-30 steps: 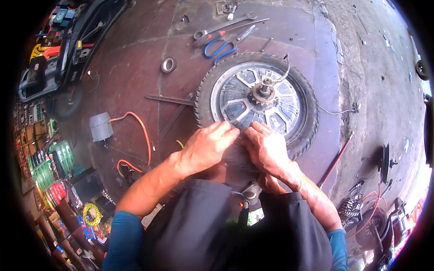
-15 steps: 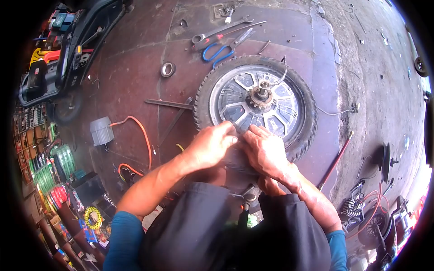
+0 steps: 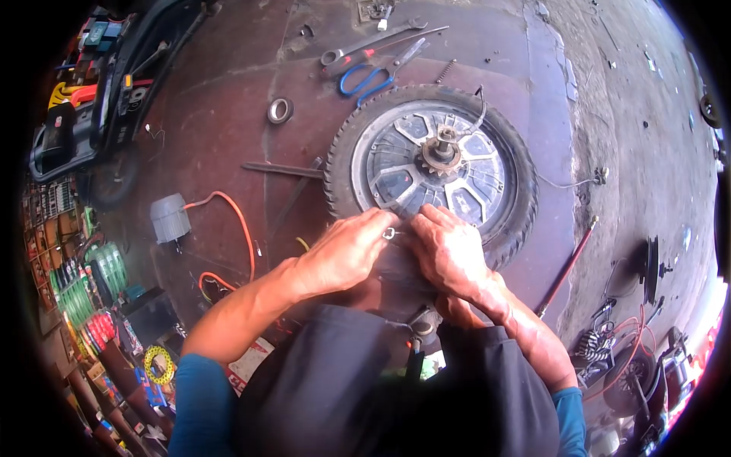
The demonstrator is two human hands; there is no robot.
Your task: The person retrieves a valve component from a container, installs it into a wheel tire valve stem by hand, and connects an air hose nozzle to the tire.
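A motor wheel (image 3: 415,175) with a black tyre lies flat on the floor, its toothed hub and axle (image 3: 442,152) pointing up and a cable leaving the axle. At the wheel's near rim my left hand (image 3: 346,251) is closed, with a small shiny metal piece (image 3: 390,233) showing at its fingertips. My right hand (image 3: 449,247) sits just beside it, fingers curled together over the same edge of the wheel. What the right fingers hold, if anything, is hidden.
Beyond the wheel lie blue-handled scissors (image 3: 381,74), a wrench (image 3: 373,43), a red-handled screwdriver (image 3: 358,57) and a spring (image 3: 445,71). Left of it are a tape roll (image 3: 280,111), a metal bar (image 3: 278,169) and a grey motor (image 3: 170,219) with an orange cable. A red rod (image 3: 567,266) lies at right.
My left hand has turned slightly, and the shiny metal piece now shows at its fingertips. The right hand stays nearly in place. The view has shifted a little.
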